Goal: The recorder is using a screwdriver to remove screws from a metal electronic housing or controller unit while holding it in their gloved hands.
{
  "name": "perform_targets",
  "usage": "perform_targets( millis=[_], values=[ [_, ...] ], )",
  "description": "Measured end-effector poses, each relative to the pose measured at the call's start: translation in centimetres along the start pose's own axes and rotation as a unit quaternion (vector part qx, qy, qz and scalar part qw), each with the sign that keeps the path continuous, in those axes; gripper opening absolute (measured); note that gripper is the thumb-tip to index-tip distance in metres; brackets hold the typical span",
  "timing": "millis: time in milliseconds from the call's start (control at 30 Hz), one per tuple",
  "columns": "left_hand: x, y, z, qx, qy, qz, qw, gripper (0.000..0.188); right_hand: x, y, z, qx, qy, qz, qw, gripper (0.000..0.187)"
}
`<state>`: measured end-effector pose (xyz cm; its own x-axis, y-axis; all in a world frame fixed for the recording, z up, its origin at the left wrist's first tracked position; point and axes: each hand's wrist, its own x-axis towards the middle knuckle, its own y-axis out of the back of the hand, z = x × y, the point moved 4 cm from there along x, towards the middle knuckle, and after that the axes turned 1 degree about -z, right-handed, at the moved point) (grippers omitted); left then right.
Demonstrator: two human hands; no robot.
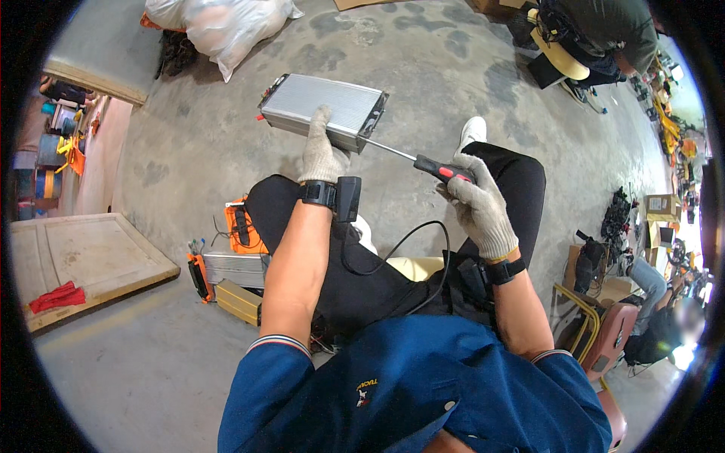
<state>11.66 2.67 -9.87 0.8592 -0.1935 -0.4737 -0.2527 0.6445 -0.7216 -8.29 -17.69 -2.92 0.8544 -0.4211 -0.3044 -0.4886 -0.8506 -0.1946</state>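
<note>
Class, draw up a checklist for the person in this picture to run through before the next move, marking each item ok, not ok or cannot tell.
1. Silver ribbed metal box steadied: ok; the left grip in an off-white knit glove holds its near side, thumb on top.
2. Black-and-red-handled screwdriver in hand: ok; the right grip in an off-white knit glove holds its handle.
3. Screwdriver seated in a fastener: cannot tell; its steel shaft reaches the box's near right corner, but the end is too small to make out.
4. Thin black cable clear: ok; it loops apart from box and screwdriver.
5. Box supported underneath: cannot tell; its underside is hidden.
</note>
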Motion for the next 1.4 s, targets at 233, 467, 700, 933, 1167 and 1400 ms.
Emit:
perform_targets(
  millis=[233, 467, 700, 933, 1167, 1400],
  values=[
    [-0.4, 0.0, 0.0, -0.016, 0.010, 0.016, 1.000, 0.071, 0.0, 0.3, -0.3, 0.059, -0.117, -0.062, 0.989, 0.039],
    [-0.2, 0.2, 0.2, -0.008, 0.006, 0.012, 1.000, 0.069, 0.1, -0.3, -0.7, 0.036, -0.089, -0.014, 0.995, 0.038],
    [-0.8, -0.7, 0.2, -0.001, 0.001, 0.014, 1.000, 0.071, 0.3, 0.7, -0.1, -0.049, -0.044, -0.050, 0.997, 0.038],
    [-0.6, -0.4, 0.0, 0.007, 0.005, 0.015, 1.000, 0.066, 0.6, 0.9, 0.6, 0.041, -0.125, -0.057, 0.990, 0.041],
    [-0.2, -0.1, 0.0, 0.009, 0.017, 0.023, 1.000, 0.069, 0.5, 0.2, 0.2, 0.042, -0.065, -0.024, 0.997, 0.032],
    [0.2, 0.0, -0.3, 0.011, 0.010, 0.005, 1.000, 0.074, 0.7, 1.2, 1.1, 0.027, -0.071, -0.054, 0.996, 0.040]
  ],
)
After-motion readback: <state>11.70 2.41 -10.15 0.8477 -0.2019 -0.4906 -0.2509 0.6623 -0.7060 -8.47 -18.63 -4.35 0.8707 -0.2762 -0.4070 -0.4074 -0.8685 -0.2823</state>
